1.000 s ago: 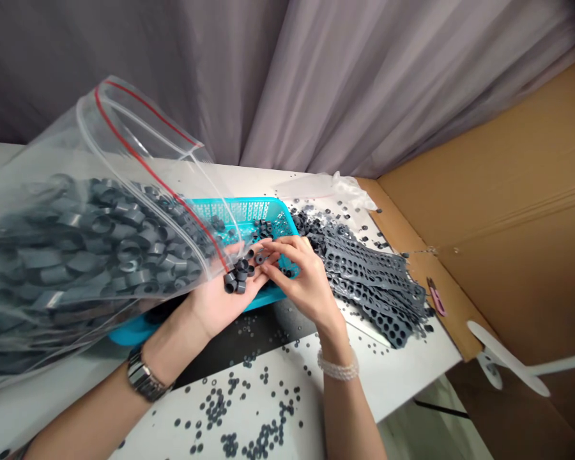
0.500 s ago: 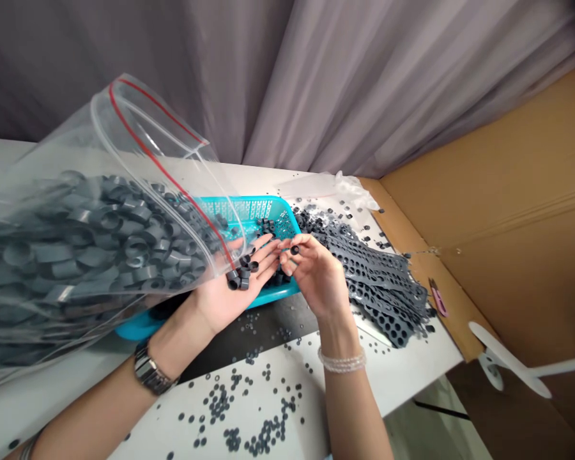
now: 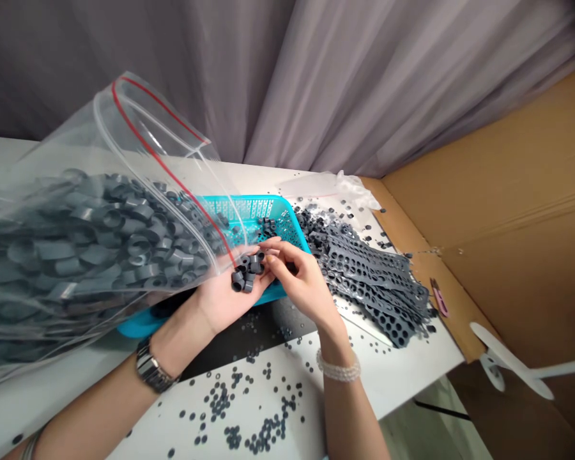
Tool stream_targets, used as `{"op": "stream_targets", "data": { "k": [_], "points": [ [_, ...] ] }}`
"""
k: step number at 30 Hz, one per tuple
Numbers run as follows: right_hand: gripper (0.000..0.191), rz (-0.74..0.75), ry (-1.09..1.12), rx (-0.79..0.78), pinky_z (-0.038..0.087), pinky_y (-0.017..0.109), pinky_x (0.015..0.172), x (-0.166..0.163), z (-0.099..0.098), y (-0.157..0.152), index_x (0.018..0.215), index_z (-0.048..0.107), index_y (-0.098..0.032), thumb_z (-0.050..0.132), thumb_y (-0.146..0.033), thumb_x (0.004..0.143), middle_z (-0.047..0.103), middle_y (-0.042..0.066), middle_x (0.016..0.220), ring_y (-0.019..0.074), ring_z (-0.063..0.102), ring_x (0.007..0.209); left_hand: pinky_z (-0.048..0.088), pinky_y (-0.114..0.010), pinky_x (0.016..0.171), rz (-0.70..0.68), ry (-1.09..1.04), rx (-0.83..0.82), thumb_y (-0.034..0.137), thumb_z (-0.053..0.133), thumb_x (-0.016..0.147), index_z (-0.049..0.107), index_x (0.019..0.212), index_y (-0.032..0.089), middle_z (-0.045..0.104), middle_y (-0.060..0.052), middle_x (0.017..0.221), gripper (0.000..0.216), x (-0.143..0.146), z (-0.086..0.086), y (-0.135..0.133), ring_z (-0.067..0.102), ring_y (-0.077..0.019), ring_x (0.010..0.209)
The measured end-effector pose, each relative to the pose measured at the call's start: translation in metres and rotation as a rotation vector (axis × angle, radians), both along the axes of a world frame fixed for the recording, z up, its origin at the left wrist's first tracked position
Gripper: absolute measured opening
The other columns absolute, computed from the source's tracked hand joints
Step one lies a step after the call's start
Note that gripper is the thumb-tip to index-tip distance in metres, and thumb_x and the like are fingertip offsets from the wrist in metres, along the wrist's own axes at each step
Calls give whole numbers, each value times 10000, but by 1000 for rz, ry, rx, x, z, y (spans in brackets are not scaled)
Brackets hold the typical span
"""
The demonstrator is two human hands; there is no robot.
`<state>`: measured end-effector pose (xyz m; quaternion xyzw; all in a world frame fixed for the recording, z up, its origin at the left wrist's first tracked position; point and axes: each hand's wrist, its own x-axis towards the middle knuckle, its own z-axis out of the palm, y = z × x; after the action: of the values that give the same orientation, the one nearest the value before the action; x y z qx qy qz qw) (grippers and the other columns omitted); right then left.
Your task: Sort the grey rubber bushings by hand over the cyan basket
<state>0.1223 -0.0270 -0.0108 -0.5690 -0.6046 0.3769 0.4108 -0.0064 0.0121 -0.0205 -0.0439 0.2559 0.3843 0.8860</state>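
My left hand [image 3: 227, 295] lies palm up over the edge of a turquoise basket [image 3: 249, 208], cupping several small grey plastic rings [image 3: 246, 275]. My right hand [image 3: 301, 281] meets it from the right, its fingertips pinched among those rings. A large clear zip bag [image 3: 96, 211] with a red seal strip, full of grey rings, rests over the basket and my left forearm, its mouth open toward my hands.
A heap of grey perforated strips [image 3: 368, 275] lies right of the basket. Small grey discs [image 3: 249, 409] are scattered over the white table. A cardboard wall [image 3: 508, 211] stands at the right, a grey curtain [image 3: 287, 76] behind. A dark mat [image 3: 249, 332] lies under my wrists.
My right hand pulled back a little with a ring, then returned to the pile in my left palm. The view and the bag shifted slightly.
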Motion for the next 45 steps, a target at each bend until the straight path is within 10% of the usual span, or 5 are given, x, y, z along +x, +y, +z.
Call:
{"op": "stream_targets", "data": {
  "k": [11,28,37,45],
  "points": [
    [34,-129,-89,116,307,235,533,6,1,0,836,522,-207,515,-177,821,316,-68,578,101,326,534,517,-363,867,4,-34,62,84,369,821,611,1029,79,695,-135,904,320,1,8,-2,650,-216,931],
    [156,-43,-232,53,334,249,561,15,10,-3,972,550,-207,534,-242,820,450,-49,617,108,409,562,473,-340,938,-45,-35,131,126,397,826,351,1361,66,526,-190,1292,541,-2,8,-4,520,-242,1167],
    [137,-7,685,-223,144,242,415,18,11,0,873,488,-237,492,-367,831,431,-35,649,78,149,447,467,-354,950,-37,-72,128,172,374,838,369,1341,10,541,-216,1264,529,-3,8,-4,505,-259,1180],
    [193,-53,722,-244,138,233,392,22,10,3,833,513,-227,507,-417,799,361,-42,591,83,146,454,436,-364,985,-35,-62,142,195,374,843,355,1353,21,529,-206,1283,539,-3,11,-5,490,-253,1196]
  ]
}}
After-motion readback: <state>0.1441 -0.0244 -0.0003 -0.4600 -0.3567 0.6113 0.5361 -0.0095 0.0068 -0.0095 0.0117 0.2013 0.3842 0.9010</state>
